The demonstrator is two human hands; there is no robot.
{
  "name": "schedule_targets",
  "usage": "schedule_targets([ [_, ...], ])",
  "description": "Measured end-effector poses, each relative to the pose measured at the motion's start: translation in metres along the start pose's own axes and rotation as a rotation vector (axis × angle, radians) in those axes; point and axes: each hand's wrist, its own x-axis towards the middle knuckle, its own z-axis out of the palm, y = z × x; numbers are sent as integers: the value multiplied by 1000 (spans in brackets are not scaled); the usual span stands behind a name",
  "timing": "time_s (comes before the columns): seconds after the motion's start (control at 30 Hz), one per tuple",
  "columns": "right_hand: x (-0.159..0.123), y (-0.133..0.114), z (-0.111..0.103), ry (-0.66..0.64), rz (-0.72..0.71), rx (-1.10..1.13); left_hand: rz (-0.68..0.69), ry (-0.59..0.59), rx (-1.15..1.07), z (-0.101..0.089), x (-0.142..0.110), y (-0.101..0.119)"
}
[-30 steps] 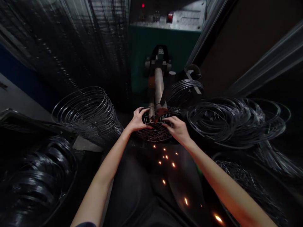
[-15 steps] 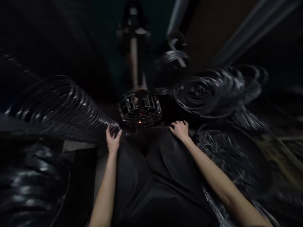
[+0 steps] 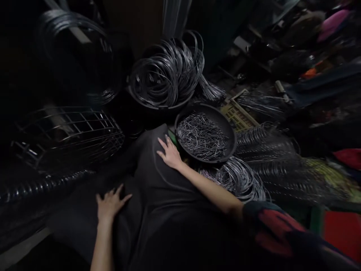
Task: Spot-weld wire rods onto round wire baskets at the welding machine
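Note:
My left hand [image 3: 109, 205] lies with its fingers spread on the dark cloth [image 3: 163, 203] over my lap and holds nothing. My right hand [image 3: 170, 153] rests on the cloth at my right knee, fingers apart, with nothing in it. Just right of that hand is a round black pan [image 3: 231, 130] full of short metal wire pieces [image 3: 201, 137]. A loose coil of wire [image 3: 242, 180] lies beneath my right forearm. To the left stands a round wire cage [image 3: 84, 131], dim and partly lost in shadow.
Behind the pan, a black tub [image 3: 158, 109] holds large wire rings [image 3: 169, 71]. A yellow plastic crate [image 3: 238, 114] and rows of coiled wire [image 3: 262, 154] stand to the right. Another wire bundle [image 3: 73, 22] hangs at upper left. A red surface [image 3: 341, 233] shows at lower right.
My view has swung to the right, bringing the pan and crate nearer the middle. My left hand has come from beside the left knee onto the cloth; my right hand stays at the right knee.

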Motion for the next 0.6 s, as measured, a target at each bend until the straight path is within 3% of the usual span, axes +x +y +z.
schedule_targets([
  [0.07, -49, 11, 4, 2, 0, 32, 93, -142, 56, 12, -4, 19],
  [0.17, -109, 23, 4, -5, -32, 71, 147, -211, 50, 21, -16, 35],
  [0.27, -121, 35, -14, -24, -87, 109, 129, -204, 71, 15, -22, 39],
  [0.37, -78, 64, -55, -1, 93, 28, 25, -80, 177, -1, -16, 25],
  [0.5, 10, 127, -98, 64, 382, -130, -313, 144, 298, -29, 3, -30],
  [0.6, 54, 160, -92, -9, 536, -212, -468, 33, 230, -41, 18, -72],
])
